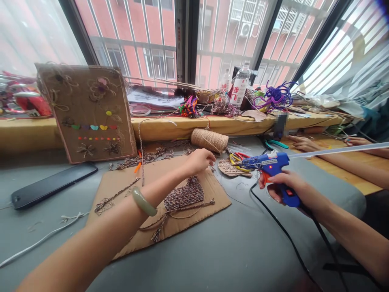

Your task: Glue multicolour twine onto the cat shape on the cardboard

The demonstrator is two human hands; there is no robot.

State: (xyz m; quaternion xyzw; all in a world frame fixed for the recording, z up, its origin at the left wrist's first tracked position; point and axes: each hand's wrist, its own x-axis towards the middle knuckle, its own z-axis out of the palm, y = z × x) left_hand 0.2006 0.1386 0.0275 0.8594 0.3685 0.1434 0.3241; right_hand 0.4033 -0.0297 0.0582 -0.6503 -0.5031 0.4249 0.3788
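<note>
My right hand is wrapped around the handle of a blue hot glue gun, with fingers at its orange trigger. A long clear glue stick juts from its back, and its nozzle points left. My left hand hovers over the far edge of a cardboard sheet, its fingers bent together; whatever they may pinch is too small to make out. Below it, a patch of brown braided cord lies on the cardboard, with loose braid ends around it. Beside the nozzle are yellow-and-red-handled scissors and a corrugated cardboard piece.
A twine spool lies behind the cardboard. To the left are a phone and a decorated cardboard panel leaning on the ledge. A black cord crosses the table. Another person's hands rest at the right. A bottle stands on the cluttered sill.
</note>
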